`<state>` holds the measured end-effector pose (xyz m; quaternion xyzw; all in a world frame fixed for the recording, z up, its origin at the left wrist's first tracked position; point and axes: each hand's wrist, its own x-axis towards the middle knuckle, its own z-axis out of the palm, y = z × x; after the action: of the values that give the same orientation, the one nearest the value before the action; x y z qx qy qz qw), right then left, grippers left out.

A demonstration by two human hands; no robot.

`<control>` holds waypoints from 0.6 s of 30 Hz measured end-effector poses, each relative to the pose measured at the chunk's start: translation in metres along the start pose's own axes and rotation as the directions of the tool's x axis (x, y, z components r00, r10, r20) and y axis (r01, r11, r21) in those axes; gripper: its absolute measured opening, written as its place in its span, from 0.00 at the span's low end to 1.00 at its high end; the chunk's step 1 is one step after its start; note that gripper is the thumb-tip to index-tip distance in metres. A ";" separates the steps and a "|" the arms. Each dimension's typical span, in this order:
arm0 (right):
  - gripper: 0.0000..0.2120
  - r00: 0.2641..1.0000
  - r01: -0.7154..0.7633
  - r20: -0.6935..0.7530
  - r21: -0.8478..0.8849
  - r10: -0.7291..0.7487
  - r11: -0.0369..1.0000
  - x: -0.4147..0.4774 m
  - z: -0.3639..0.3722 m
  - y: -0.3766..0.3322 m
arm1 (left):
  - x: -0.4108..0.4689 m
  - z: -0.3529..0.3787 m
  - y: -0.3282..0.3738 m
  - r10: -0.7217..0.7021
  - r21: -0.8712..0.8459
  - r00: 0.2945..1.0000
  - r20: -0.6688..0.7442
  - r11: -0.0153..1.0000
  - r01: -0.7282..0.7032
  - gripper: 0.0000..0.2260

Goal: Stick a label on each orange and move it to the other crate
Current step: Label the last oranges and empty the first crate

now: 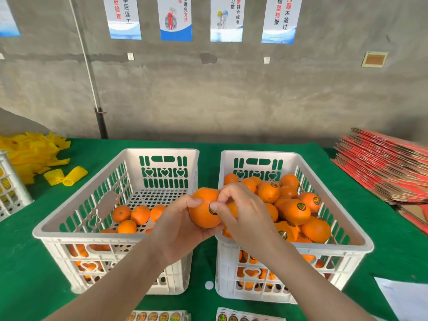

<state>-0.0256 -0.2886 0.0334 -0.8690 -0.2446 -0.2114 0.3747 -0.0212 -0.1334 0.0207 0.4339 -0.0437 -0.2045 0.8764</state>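
A single wide-angle head-mounted view looks forward and down from above and behind the hands. The left hand [178,230] and right hand [243,212] meet near frame centre, close to the lens, forearms entering from the bottom edge. Left crate [69,224] lies below and left of the fingers [228,189], right crate [347,228] to their right. Beyond the fingertips, the green table [208,156] ends at a grey wall [208,93]. No second view overlaps.

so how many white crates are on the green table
3: left crate with few oranges, right crate piled with labelled ones, and a third crate cut off at the far left edge.
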 end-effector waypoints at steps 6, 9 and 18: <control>0.13 0.995 -0.082 -0.048 0.186 0.092 0.979 -0.021 0.015 0.006 | 0.007 0.004 -0.010 0.013 -0.025 0.999 0.036 1.000 -0.012 0.21; 0.30 0.990 -0.123 -0.032 0.285 0.137 0.951 -0.025 0.014 0.016 | 0.010 0.006 -0.014 -0.023 0.027 0.999 0.049 0.999 0.022 0.24; 0.31 0.994 -0.109 -0.010 0.167 0.112 0.980 -0.023 0.001 0.047 | 0.028 0.021 -0.029 -0.062 0.044 0.998 0.034 0.997 0.060 0.29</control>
<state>-0.0165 -0.3216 -0.0058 -0.8450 -0.2090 -0.1774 0.4592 -0.0104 -0.1757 0.0078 0.4502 -0.0504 -0.2377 0.8592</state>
